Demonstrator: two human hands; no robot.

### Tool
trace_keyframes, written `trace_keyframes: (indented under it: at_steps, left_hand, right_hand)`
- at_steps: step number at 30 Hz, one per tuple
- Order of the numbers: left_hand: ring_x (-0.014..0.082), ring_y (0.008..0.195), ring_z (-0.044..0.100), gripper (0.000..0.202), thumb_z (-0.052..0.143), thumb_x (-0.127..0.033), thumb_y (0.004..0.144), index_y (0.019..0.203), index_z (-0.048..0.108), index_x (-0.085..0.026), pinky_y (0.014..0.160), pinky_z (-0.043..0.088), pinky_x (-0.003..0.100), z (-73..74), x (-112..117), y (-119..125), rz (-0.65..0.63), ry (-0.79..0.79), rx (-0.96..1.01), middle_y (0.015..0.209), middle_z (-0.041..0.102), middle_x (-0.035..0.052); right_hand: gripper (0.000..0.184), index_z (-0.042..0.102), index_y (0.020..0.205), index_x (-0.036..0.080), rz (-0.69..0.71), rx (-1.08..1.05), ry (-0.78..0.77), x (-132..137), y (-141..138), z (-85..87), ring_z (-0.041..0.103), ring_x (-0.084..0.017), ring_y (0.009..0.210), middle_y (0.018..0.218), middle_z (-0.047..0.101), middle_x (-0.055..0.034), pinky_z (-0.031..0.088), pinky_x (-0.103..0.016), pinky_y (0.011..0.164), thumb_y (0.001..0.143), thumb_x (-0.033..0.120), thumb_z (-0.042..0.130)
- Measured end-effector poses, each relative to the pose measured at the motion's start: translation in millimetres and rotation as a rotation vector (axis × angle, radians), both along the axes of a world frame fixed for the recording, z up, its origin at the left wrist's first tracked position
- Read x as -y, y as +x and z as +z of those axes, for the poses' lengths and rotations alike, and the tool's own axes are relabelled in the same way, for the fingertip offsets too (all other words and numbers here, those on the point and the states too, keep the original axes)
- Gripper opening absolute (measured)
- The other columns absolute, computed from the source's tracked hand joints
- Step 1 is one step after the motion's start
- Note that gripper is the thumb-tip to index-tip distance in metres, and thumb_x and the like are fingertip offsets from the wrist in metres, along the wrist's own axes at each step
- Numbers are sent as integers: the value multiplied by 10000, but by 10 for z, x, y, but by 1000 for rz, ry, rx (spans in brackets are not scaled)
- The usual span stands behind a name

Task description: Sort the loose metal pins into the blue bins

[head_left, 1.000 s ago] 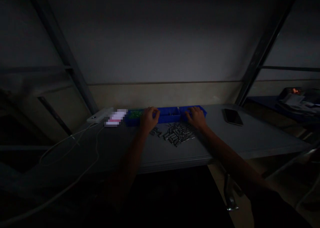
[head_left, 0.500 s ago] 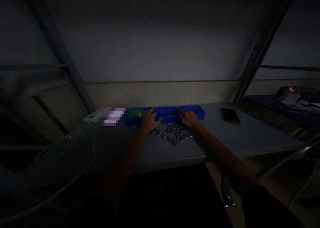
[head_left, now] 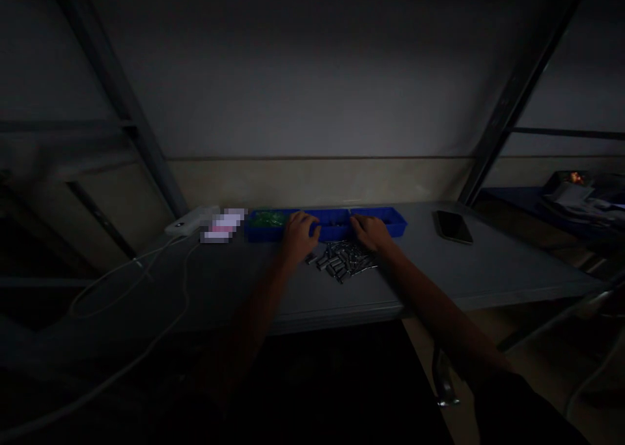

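A long blue divided tray (head_left: 334, 214) lies across the table, with dark small parts in its middle and right compartments. Green plastic wrapping (head_left: 266, 219) fills its left end. My left hand (head_left: 299, 235) reaches over the tray's front edge beside the wrapping, thumb apart from its bent fingers. My right hand (head_left: 373, 232) is at a divider right of the middle, fingers bent and close together; dim light hides what they hold, if anything. In front of the tray, a pile of small metal cylinders and pins (head_left: 344, 260) lies between my wrists.
A phone (head_left: 454, 227) rests on the grey table (head_left: 493, 259) at the right. To the left are a white box (head_left: 188, 223) with cables and a blurred-out patch (head_left: 223, 225). Metal rack posts (head_left: 500, 109) rise at both sides, with a wall behind.
My left hand has shifted a little to the right, over the metal pieces at the pile's left edge. My right hand stays near the same divider. The view has moved slightly.
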State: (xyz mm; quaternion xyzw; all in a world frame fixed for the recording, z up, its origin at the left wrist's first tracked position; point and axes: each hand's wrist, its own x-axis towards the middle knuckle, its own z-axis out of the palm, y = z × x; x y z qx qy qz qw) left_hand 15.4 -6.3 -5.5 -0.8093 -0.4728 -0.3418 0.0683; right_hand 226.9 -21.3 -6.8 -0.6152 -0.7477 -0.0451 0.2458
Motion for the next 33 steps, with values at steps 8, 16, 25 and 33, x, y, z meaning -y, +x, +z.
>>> trace_keyframes:
  at_steps: [8, 16, 25, 33]
  left_hand:
    - [220, 892, 611, 259, 456, -235, 815, 1015, 620, -245, 781, 470, 328, -41, 200, 234, -3, -269, -304, 986, 656, 66]
    - [235, 895, 633, 236, 479, -298, 789, 955, 646, -277, 783, 480, 340, 28, 139, 136, 80, -418, -398, 975, 678, 56]
    - [235, 896, 627, 256, 398, -288, 854, 951, 613, -188, 784, 467, 332, 32, 198, 145, 80, -389, -395, 959, 665, 101]
    - [162, 895, 589, 184, 386, -226, 885, 932, 560, -188, 805, 433, 266, 6, 174, 149, -97, -248, -171, 984, 594, 60]
  right_hand:
    - [446, 661, 990, 206, -27, -19, 42, -43, 30, -25, 625, -196, 892, 1016, 681, -91, 411, -273, 769, 940, 414, 269]
    - [416, 640, 1044, 206, -46, -25, 46, -20, 14, -23, 613, -185, 941, 1058, 669, -80, 404, -260, 803, 934, 415, 298]
    - [363, 643, 977, 183, -12, -31, 126, -34, 21, -34, 593, -185, 918, 997, 659, -94, 410, -265, 810, 918, 385, 347]
    - [155, 615, 893, 171, 384, -26, 179, 108, -223, -10, 570, -164, 871, 889, 642, -61, 407, -262, 815, 835, 222, 480]
